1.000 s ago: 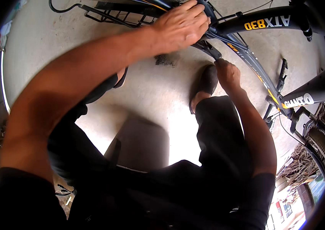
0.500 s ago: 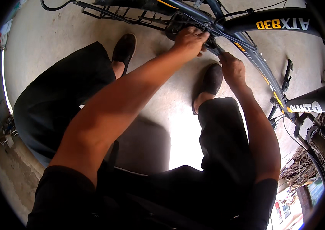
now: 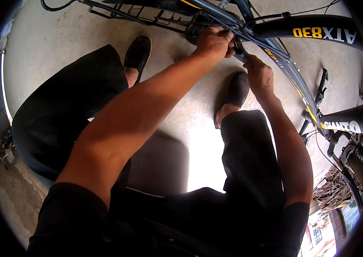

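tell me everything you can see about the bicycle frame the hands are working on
The bicycle frame is dark, blue-grey to black, with yellow and white lettering, and looks like painted metal. Its tubes run across the top of the view and slant down toward the right edge, above a concrete floor. Thin cables run along it. The left hand grips at a tube junction near the top; the right hand holds the slanting tube just below. A pedal shows further right.

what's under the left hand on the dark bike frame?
Left hand grips where dark bicycle frame tubes and thin black cables meet; whatever it clasps is covered. Right hand sits just below.
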Motion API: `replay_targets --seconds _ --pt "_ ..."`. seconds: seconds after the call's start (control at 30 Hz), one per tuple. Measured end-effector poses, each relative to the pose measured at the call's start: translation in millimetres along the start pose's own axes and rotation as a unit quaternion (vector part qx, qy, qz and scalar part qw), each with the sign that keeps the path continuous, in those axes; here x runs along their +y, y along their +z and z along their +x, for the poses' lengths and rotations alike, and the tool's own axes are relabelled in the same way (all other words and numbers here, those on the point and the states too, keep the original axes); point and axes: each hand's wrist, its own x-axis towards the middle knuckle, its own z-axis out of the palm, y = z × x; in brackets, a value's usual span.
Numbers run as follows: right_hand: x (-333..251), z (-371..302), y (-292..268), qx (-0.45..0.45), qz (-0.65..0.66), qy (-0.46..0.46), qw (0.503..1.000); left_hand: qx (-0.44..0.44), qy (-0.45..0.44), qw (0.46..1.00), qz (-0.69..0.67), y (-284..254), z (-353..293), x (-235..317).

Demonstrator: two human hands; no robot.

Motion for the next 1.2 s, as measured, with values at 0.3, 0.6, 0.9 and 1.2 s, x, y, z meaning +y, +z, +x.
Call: replay_targets --seconds 0.3,0.6,0.9,1.2 --pt "-0.4 13.3 24.1 -0.008 0.061 0.053 0.997 0.013 -0.011 0.999 -0.038 -0.1 -6.0 0.0" --pt "11.4 36.8 31.0 -0.08 0.112 0.037 0.99 0.007 -0.008 1.0 -0.028 -3.7 -6.6 2.8" --pt "-13.9 9.8 -0.5 -0.048 -0.061 0.004 0.997 -0.015 -0.024 0.999 -0.031 -5.9 -4.8 2.3" --pt "-71.2 9.4 -39.0 -0.122 -0.069 0.074 0.987 -0.021 -0.002 0.999 -0.028 -7.8 -0.2 -0.7"
